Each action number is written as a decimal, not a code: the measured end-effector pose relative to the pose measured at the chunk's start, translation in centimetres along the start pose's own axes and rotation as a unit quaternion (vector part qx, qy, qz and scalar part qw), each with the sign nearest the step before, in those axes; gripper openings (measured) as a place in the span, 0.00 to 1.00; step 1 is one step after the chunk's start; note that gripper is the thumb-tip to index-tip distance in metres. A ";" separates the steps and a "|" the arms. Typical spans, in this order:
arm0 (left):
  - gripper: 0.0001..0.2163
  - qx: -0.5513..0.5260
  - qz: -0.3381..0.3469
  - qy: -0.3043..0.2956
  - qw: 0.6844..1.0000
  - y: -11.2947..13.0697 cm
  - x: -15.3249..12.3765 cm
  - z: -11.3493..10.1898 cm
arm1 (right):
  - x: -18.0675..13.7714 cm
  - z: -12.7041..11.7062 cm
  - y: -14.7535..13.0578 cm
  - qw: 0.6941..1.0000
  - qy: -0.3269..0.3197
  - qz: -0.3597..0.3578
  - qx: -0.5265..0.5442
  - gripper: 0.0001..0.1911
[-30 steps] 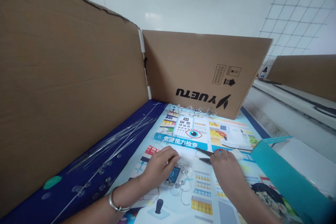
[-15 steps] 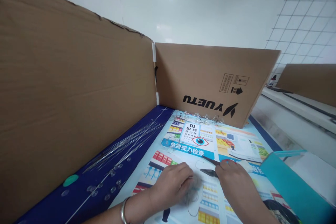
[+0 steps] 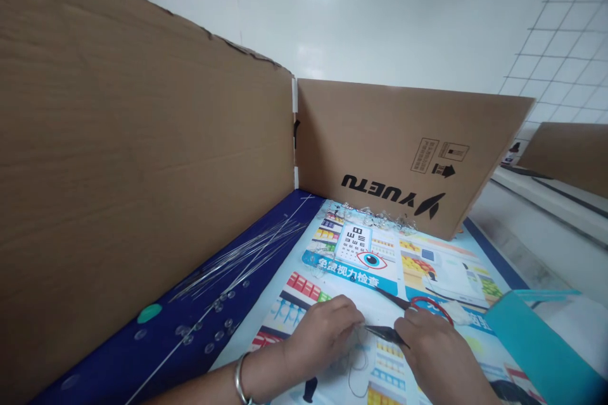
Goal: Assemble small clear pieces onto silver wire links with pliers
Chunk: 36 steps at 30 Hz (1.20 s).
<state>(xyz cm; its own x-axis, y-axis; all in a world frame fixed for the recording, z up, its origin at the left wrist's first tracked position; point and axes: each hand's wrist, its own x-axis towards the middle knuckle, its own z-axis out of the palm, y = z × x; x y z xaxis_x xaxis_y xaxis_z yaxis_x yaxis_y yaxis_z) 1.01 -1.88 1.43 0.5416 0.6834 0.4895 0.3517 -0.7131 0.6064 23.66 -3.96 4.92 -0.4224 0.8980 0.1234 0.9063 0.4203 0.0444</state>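
Note:
My right hand (image 3: 434,345) is closed around dark, pointed pliers (image 3: 380,331), their tips aimed left. Those tips meet the fingertips of my left hand (image 3: 327,332), which are pinched together and wear a silver bangle (image 3: 240,380) at the wrist. A thin wire (image 3: 350,386) loops down from the left fingers over the printed sheet; the exact grip point is hidden. Just beyond the pliers, red-handled scissors (image 3: 392,297) lie on the sheet. A black object (image 3: 310,388) is partly covered below my left forearm.
Straight clear strands (image 3: 242,256) and several small clear discs (image 3: 218,335) lie on the blue surface at left. Cardboard panels (image 3: 380,133) stand at the left and back. Tangled clear pieces (image 3: 375,216) sit along the back panel. A teal box (image 3: 546,335) is at right.
The pliers' tips have come to my left fingertips, where a gap was before. More of the red scissor handle shows now. The whole view has shifted slightly.

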 end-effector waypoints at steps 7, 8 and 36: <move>0.08 -0.234 -0.263 0.054 0.934 0.6 0.7 0.9 | 0.7 -0.4 -1.2 0.975 0.023 0.063 0.213 0.09; 0.07 -0.280 -0.299 0.060 0.910 0.7 0.8 1.0 | 0.7 -0.4 -1.7 0.961 0.034 0.077 0.263 0.10; 0.10 -0.355 -0.304 0.047 0.883 1.9 0.3 1.2 | 0.6 2.1 -5.5 0.727 0.052 0.169 0.664 0.11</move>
<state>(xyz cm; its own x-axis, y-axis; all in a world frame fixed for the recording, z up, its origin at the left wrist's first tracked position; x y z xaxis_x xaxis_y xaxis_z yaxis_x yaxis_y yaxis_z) 2.75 -3.24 1.95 0.3396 0.9400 -0.0322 -0.0294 0.0449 0.9986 18.41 -5.44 2.72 -0.1121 0.9935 -0.0184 0.1191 -0.0049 -0.9929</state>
